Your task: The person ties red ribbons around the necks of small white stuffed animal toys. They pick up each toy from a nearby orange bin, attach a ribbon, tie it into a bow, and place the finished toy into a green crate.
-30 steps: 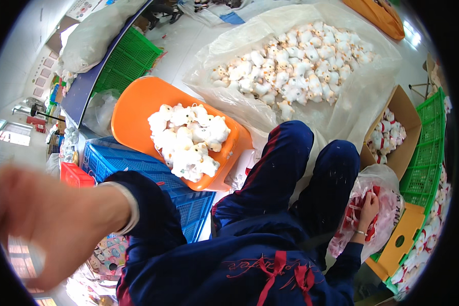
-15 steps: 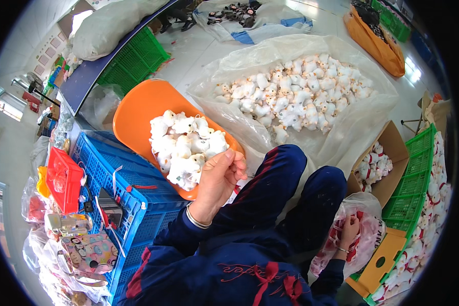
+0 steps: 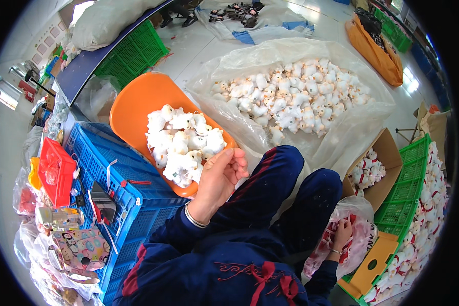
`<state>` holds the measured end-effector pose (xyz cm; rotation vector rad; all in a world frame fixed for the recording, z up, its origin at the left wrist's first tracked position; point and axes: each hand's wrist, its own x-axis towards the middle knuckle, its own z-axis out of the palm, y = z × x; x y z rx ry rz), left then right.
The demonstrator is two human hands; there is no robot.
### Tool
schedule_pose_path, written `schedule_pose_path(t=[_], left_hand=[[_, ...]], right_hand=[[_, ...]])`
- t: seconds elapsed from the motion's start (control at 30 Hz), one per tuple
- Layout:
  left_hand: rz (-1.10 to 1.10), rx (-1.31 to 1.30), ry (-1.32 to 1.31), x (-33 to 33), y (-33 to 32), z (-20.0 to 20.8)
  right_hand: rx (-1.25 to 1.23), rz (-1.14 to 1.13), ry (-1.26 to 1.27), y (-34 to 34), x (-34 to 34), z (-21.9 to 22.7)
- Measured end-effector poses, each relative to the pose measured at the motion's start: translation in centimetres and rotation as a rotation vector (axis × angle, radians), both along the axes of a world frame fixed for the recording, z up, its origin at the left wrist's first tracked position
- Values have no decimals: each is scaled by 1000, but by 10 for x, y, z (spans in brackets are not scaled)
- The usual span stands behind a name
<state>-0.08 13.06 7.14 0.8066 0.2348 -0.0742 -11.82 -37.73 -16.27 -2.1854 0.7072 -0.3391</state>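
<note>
While the left hand (image 3: 217, 178) is loosely curled near plump white toys (image 3: 181, 145) heaped on an orange chair (image 3: 132, 104), nothing seen in it, bright red pieces (image 3: 352, 218) in a crumpled clear bag (image 3: 361, 205) are touched by the right hand (image 3: 342, 233), fingers bent; whether any is gripped cannot be told.

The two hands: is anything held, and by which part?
The left hand is loosely curled, with nothing visibly held. The right hand is in a plastic bag among red pieces; any hold cannot be told.
</note>
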Motion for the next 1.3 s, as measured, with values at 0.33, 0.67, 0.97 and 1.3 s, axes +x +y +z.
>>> schedule_pose_path(t=[0.33,0.67,0.97,1.3], left_hand=[[-62,-372,-58,3,1,-10],[-75,-456,-112,3,0,-16],[-123,-144,-72,3,0,-24],[51,1390,-265,72,161,-38]], right_hand=[[61,-20,-34,0,-3,8],[14,25,-34,-4,-4,15],[48,31,-42,-28,-10,7],[-25,-11,-115,-20,-16,47]])
